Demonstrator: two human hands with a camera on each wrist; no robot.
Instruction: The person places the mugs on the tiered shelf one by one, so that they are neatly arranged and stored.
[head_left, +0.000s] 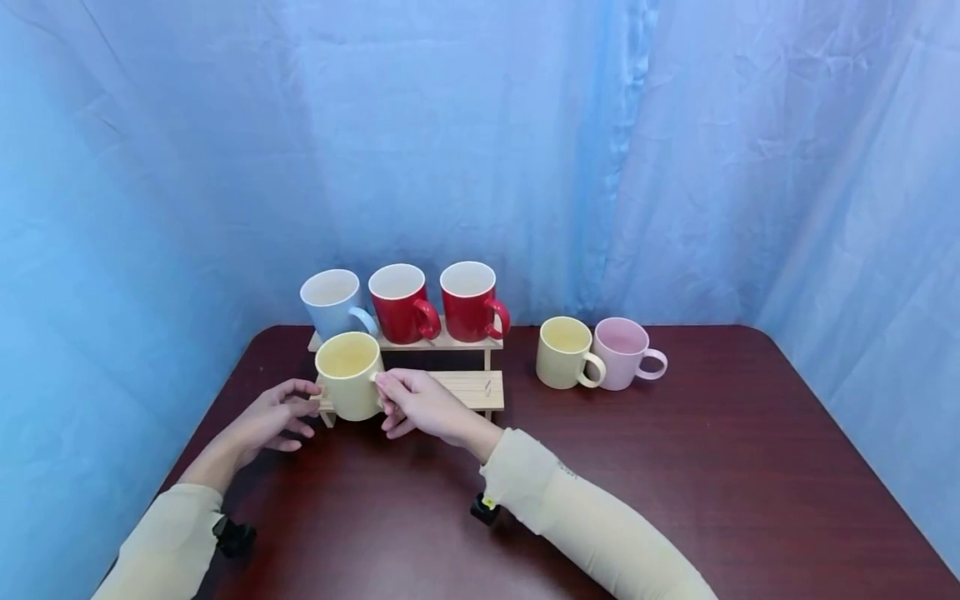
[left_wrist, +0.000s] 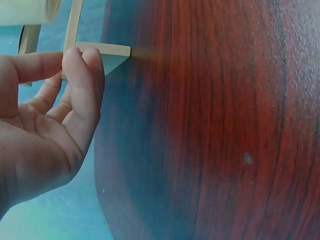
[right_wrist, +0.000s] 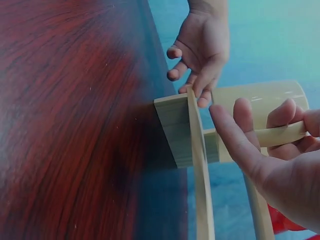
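In the head view, my right hand (head_left: pixel 423 406) pinches the handle of a yellow mug (head_left: pixel 349 383) between thumb and fingers. The mug stands upright at the left end of the lower shelf of a two-tier wooden rack (head_left: pixel 468 387); whether its base touches the shelf cannot be told. My left hand (head_left: pixel 273 417) is at the rack's left end, and in the left wrist view its thumb and fingertips pinch the shelf end (left_wrist: pixel 72 30). On the upper shelf stand a light blue mug (head_left: pixel 330 310) and two red mugs (head_left: pixel 397 312), (head_left: pixel 468 312), handles to the right.
Right of the rack, a second yellow mug (head_left: pixel 558 367) and a pink mug (head_left: pixel 618 367) stand side by side on the dark red-brown wooden table (head_left: pixel 712 483). Light blue curtains (head_left: pixel 450 150) hang behind and at both sides of the table.
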